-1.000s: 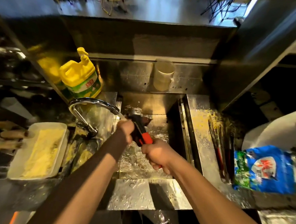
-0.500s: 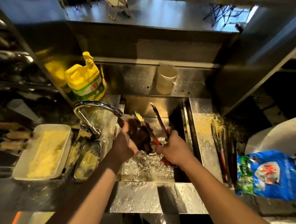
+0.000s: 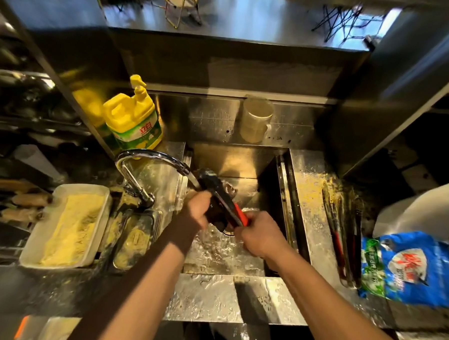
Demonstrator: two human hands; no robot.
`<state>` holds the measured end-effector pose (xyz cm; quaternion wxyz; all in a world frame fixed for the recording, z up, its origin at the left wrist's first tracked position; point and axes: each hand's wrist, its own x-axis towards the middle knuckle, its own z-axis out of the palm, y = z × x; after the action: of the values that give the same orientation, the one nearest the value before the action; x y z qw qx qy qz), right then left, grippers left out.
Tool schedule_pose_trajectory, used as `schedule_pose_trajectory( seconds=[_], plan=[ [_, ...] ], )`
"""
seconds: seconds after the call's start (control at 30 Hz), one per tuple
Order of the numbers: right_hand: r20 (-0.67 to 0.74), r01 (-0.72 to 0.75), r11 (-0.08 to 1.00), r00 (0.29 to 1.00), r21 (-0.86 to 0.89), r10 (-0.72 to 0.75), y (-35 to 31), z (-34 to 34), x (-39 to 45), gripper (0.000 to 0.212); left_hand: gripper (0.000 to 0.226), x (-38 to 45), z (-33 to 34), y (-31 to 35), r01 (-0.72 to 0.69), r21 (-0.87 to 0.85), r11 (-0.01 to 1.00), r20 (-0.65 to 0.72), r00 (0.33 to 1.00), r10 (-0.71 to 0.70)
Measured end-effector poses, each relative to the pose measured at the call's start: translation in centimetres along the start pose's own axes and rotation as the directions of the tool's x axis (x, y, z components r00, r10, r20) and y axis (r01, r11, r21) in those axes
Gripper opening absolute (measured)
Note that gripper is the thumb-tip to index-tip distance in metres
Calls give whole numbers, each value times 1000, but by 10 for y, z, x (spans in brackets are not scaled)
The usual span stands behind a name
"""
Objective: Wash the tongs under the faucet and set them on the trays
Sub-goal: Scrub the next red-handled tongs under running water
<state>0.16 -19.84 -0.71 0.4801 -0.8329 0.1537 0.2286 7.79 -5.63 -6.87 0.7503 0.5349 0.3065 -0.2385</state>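
Observation:
Tongs (image 3: 220,195) with red grips and metal arms are held over the steel sink (image 3: 226,258), their tips under the stream from the curved faucet (image 3: 151,157). My right hand (image 3: 260,235) grips the red handle end. My left hand (image 3: 199,208) holds a dark scrubbing cloth (image 3: 217,216) against the tongs' arms. On the flat tray (image 3: 314,213) to the right of the sink lie several more red-handled tongs (image 3: 341,235), dusted with yellow crumbs.
A yellow detergent bottle (image 3: 132,120) stands behind the faucet, a clear cup (image 3: 254,119) on the back ledge. Left of the sink are a white tub of yellow crumbs (image 3: 67,226) and a small steel pan (image 3: 135,239). A blue bag (image 3: 408,268) lies at right.
The tongs were spread apart with tips raised half a second ago; now they are closed together and lowered under the stream, and my left hand has slid the cloth along them.

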Motion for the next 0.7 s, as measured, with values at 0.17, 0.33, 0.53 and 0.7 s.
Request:
schedule_pose_trajectory(
  seconds=[0.17, 0.33, 0.53, 0.7],
  plan=[
    [6, 1, 1000, 1000, 16, -1, -4, 12, -3, 3, 24, 9, -6, 12, 17, 10, 1000, -53, 998, -17],
    [-103, -44, 999, 994, 20, 46, -8, 14, 5, 10, 19, 7, 5, 6, 17, 4, 1000, -40, 999, -16],
    [-122, -72, 997, 990, 27, 75, -7, 13, 9, 9, 14, 14, 14, 2, -4, -85, 996, -129, 992, -7],
    [-77, -94, 993, 992, 78, 100, -2, 10, 10, 9, 29, 23, 17, 6, -15, -78, 997, -172, 985, 2]
  ],
)
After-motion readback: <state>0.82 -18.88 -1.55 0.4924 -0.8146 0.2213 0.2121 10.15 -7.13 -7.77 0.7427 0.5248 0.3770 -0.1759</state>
